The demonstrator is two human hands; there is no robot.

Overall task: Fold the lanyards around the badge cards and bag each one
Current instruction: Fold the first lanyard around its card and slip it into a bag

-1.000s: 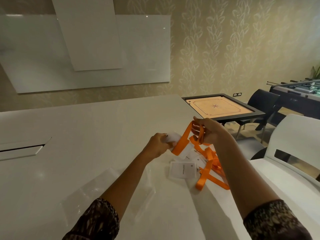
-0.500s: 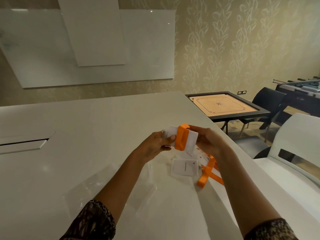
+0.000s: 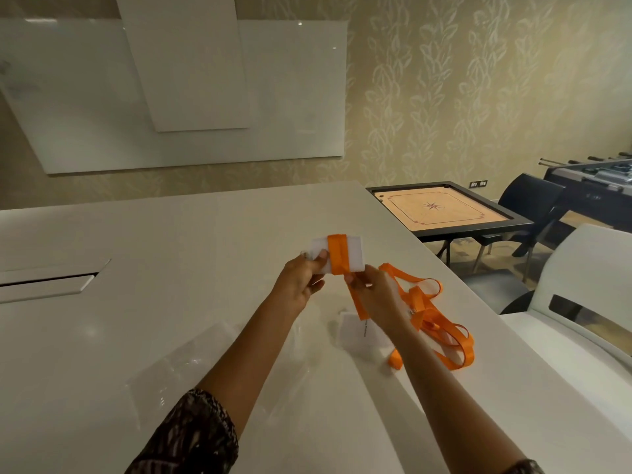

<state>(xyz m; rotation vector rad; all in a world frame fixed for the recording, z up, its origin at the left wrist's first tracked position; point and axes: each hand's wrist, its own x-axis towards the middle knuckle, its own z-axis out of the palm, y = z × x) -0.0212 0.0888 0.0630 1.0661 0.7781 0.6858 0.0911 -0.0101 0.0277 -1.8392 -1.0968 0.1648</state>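
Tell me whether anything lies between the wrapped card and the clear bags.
Nothing visible does. The left hand holds the wrapped badge card, the right hand pinching its lanyard; the clear bags lie nearer, partly under the left forearm.

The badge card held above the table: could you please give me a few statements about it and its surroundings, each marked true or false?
1. An orange lanyard is wrapped around the held badge card. True.
2. The held card is already inside a bag. False: it is bare, and the clear bags lie flat on the table.
3. The left hand rests flat on the table. False: it grips the card's left edge.
4. The right hand pinches the lanyard's strap just below the card. True.
5. The loose lanyards on the table are blue. False: they are orange.
6. A second badge card lies on the table. True.
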